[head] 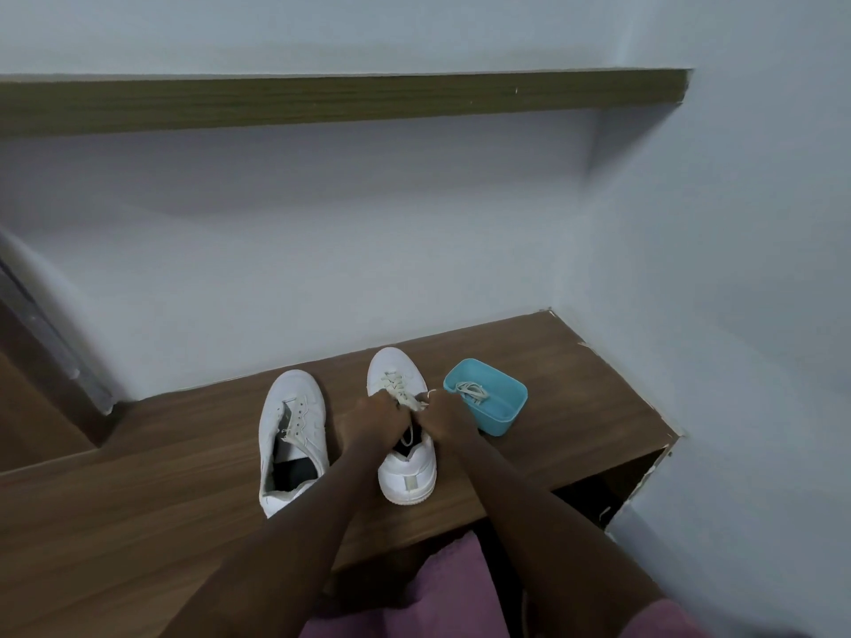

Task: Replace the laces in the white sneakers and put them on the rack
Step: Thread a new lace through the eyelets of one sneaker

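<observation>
Two hands are on one shoe: my left hand [373,414] and my right hand [449,416] meet over the middle of the white low-top sneaker on the right [407,476]. It stands on the brown wood-grain table [138,499] with its toe pointing away from me toward the pale grey-blue wall [322,246]. A flat cream shoelace [395,383] criss-crosses its front eyelets. The fingers [391,400] of my left hand are curled and pinch a bunched stretch of that shoelace above the tongue. My right hand's fingers are clenched on it from the other side, with a short end sticking up beside the knuckles.

Just left of it, not touching, stands the second white low-top sneaker [292,435], also toe away from me. Its front eyelets are bare, its tongue is loose and its dark insole shows; a scrap of pale lace lies near the opening.

To the right of the laced shoe's toe sits a teal rectangular plastic tub [502,423], close to my right hand. A loose coil of pale lace [472,391] lies inside it.

An olive-brown wooden shelf [322,103] runs along the wall above. Purple cloth [451,591] covers my lap at the table's near edge.
</observation>
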Demonstrator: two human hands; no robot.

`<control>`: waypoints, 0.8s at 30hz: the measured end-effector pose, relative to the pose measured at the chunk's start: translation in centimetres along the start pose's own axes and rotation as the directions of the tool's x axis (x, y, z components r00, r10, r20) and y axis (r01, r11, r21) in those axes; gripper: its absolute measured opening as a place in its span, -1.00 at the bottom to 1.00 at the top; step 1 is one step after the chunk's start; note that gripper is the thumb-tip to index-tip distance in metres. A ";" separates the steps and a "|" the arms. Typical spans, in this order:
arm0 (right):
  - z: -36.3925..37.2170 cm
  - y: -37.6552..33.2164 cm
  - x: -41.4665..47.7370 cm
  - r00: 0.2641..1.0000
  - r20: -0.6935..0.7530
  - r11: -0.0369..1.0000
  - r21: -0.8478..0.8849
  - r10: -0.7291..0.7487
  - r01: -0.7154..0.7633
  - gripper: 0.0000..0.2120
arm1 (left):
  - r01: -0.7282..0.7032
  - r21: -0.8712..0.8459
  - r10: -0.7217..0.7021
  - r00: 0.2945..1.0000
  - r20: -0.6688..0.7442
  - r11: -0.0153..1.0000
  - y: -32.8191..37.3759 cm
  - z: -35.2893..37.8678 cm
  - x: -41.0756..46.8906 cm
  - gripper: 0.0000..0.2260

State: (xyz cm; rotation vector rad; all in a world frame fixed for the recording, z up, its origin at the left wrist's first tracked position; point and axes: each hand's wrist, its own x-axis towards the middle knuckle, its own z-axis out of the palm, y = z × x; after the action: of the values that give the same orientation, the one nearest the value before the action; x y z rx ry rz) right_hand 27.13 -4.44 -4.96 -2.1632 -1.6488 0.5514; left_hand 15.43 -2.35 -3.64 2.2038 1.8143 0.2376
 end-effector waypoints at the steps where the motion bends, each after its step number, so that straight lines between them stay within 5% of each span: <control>1: -0.7 0.2 0.0 1.000 -0.019 0.999 0.048 0.024 -0.024 -0.66 | -0.021 0.049 0.023 0.999 -0.046 0.999 0.4 -0.4 0.1 -0.72; 5: -3.2 2.1 1.2 0.969 -0.159 0.973 0.166 0.188 -0.162 -0.70 | -0.100 0.112 0.115 0.984 -0.136 0.989 3.3 -1.3 1.6 -0.73; 12: -4.6 6.6 4.6 0.964 -0.127 0.972 0.056 0.232 -0.227 -0.71 | -0.378 0.140 0.382 0.924 -0.009 0.915 8.1 1.6 5.5 -0.68; 18: -3.0 7.9 7.2 0.968 -0.021 0.968 -0.022 0.249 -0.250 -0.73 | -0.290 -0.016 0.290 0.956 0.034 0.957 9.1 4.4 7.0 -0.70; 24: -0.5 7.5 9.0 0.928 0.026 0.928 0.001 0.372 -0.372 -0.61 | -0.175 -0.229 0.162 0.984 -0.077 0.958 8.4 5.2 7.7 -0.69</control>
State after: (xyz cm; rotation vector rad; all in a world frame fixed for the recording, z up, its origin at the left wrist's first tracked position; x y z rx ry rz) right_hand 35.73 2.31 -9.16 -2.4899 -1.2446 0.6881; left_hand 26.33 3.12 -6.30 2.2016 1.5353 0.5278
